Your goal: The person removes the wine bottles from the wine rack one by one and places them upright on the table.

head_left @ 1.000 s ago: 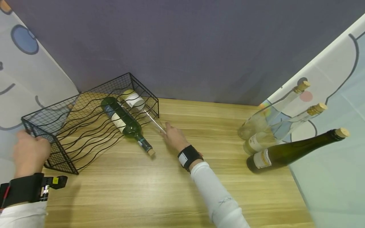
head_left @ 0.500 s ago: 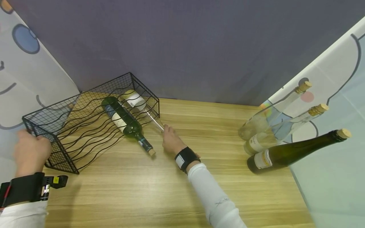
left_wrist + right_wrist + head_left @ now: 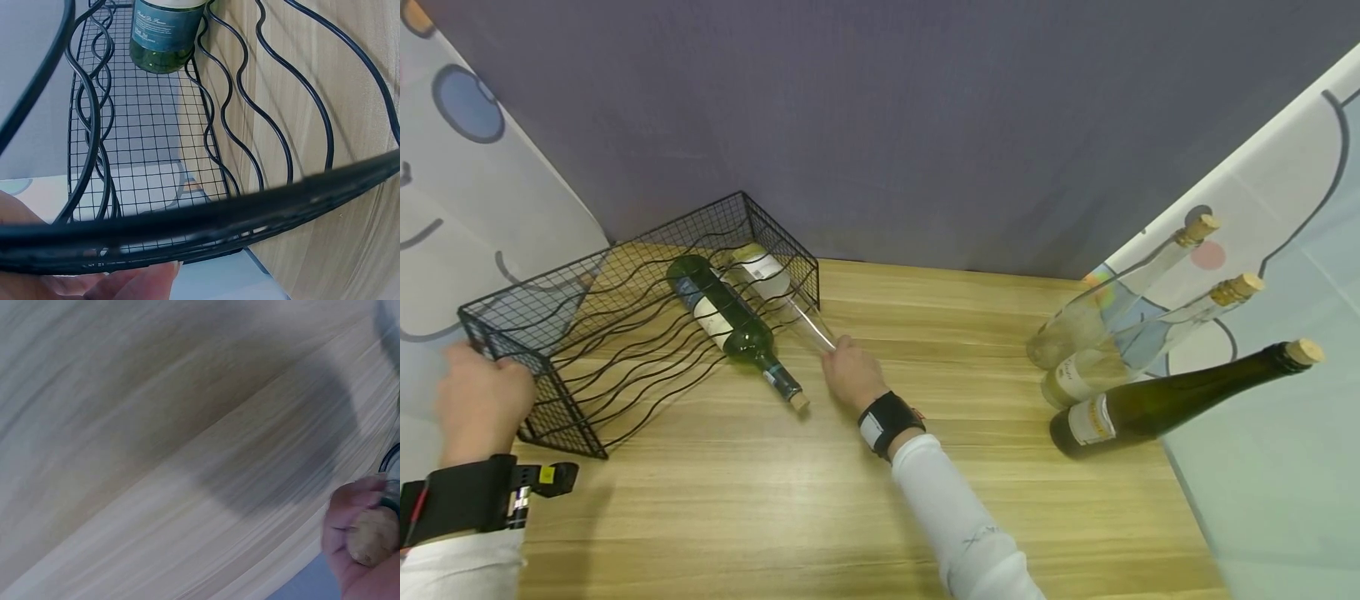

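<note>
My left hand (image 3: 485, 400) grips the near-left end of a black wire wine rack (image 3: 580, 392); in the left wrist view its fingers (image 3: 147, 281) curl under the thick frame bar. A clear wine bottle (image 3: 767, 275) with a white label lies at the rack's right end, base inward. My right hand (image 3: 853, 375) holds this bottle by the neck, and its cork (image 3: 374, 536) shows beside the fingers in the right wrist view. Left of it, a dark green wine bottle (image 3: 722, 317) lies across the wavy wires, its corked neck jutting past the front.
Two clear corked bottles (image 3: 1071, 379) and a green corked bottle (image 3: 1131, 410) stand at the right of the wooden table (image 3: 760, 517). A grey panel (image 3: 910, 133) rises behind the table, with printed walls (image 3: 445, 192) at the sides.
The clear bottle in the rack has shifted slightly toward the front right and its label has turned. My right hand moved a little left and nearer. The left hand stays on the rack.
</note>
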### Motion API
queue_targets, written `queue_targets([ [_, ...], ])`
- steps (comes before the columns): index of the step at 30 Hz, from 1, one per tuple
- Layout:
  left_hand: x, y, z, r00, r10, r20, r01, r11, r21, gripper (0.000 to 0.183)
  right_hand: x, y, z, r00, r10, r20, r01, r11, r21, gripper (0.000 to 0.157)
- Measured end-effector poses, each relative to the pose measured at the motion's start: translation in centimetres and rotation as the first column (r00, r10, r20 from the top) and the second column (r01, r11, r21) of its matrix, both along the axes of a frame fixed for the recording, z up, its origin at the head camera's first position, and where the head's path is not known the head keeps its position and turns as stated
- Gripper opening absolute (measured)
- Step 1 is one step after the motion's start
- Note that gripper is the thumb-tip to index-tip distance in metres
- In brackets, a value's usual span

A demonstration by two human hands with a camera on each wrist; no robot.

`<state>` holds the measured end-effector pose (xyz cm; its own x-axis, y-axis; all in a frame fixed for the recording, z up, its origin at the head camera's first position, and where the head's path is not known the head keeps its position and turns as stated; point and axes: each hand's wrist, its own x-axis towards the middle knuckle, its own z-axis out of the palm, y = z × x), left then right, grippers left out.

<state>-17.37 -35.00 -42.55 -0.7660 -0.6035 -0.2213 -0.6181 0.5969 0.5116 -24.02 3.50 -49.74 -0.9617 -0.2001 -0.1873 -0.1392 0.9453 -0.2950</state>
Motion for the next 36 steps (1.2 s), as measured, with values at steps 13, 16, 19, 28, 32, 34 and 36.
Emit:
queue_targets([
  [13,0.1,0.0,-0.1,1.000,-0.015,-0.011,0.015,1.000,-0.013,0.060,-0.1,0.9,-0.1,0.998,-0.060,0.034,0.060,0.998,-0.016,0.059],
  [16,0.1,0.1,0.0,1.000,-0.017,-0.007,0.017,1.000,-0.017,0.060,0.0,1.1,0.2,0.997,-0.055,0.054,0.055,0.998,-0.013,0.061],
  [19,0.1,0.2,0.1,1.000,-0.017,-0.001,0.017,1.000,-0.021,0.059,-0.1,1.3,0.5,0.996,-0.054,0.073,0.056,0.998,-0.018,0.060],
  [28,0.0,0.2,0.2,1.000,-0.013,0.011,0.013,0.999,-0.050,0.058,0.1,1.4,0.4,0.989,-0.117,0.086,0.125,0.988,-0.089,0.052],
  [32,0.0,0.3,0.2,1.000,-0.008,0.011,0.009,0.999,-0.049,0.058,0.6,1.5,-0.1,0.991,-0.132,0.026,0.134,0.980,-0.144,0.053],
  [34,0.0,0.4,0.2,1.000,-0.004,0.013,0.004,0.999,-0.042,0.058,0.7,1.6,-0.3,0.990,-0.138,0.023,0.140,0.973,-0.185,0.055],
  [36,0.0,0.4,0.3,1.000,0.001,0.015,0.000,0.999,-0.034,0.059,0.9,1.9,-0.3,0.989,-0.144,0.045,0.151,0.962,-0.226,0.057],
])
